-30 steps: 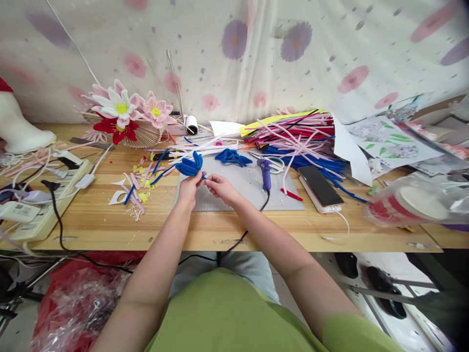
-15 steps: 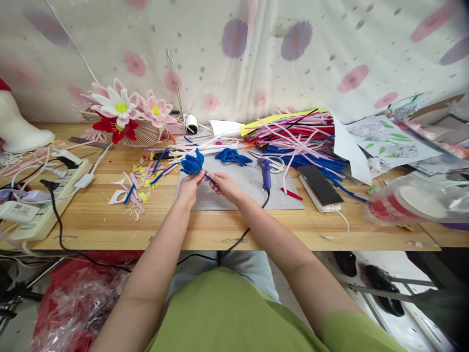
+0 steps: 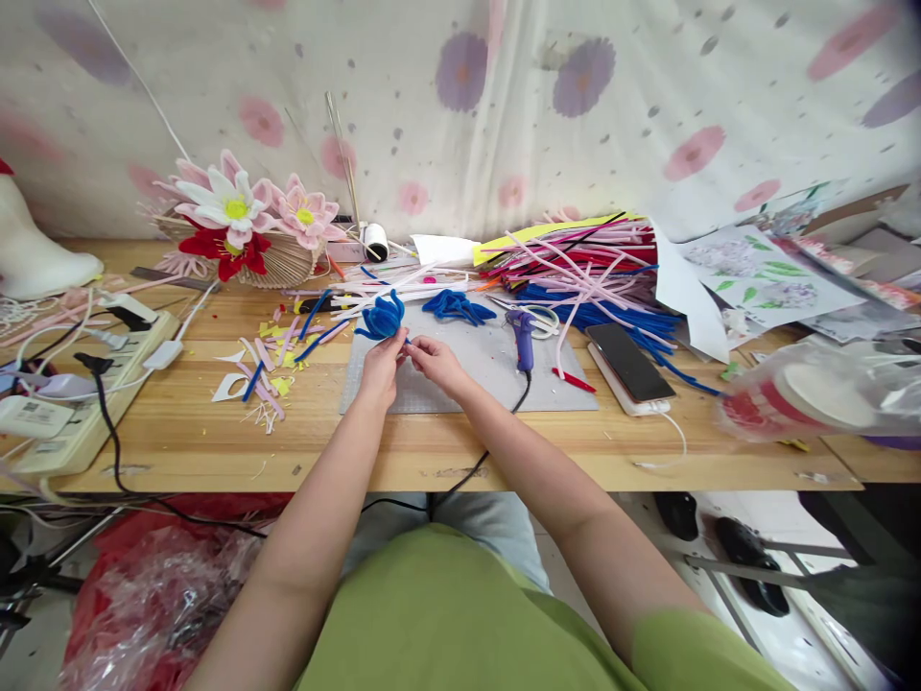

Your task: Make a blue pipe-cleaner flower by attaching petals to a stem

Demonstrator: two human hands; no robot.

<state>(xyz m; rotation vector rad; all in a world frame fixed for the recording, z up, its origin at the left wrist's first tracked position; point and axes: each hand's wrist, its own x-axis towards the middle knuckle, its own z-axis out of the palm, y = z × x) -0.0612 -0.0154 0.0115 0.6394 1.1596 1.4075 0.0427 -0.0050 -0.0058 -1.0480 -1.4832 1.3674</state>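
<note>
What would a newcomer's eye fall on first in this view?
Probably the vivid blue fuzzy flower, held upright in the left hand over the grey mat, with the right hand pinching at its stem. Next come the pink, white and red flowers at the back left of the wooden table, and the colourful heap of fuzzy sticks behind the mat.
</note>
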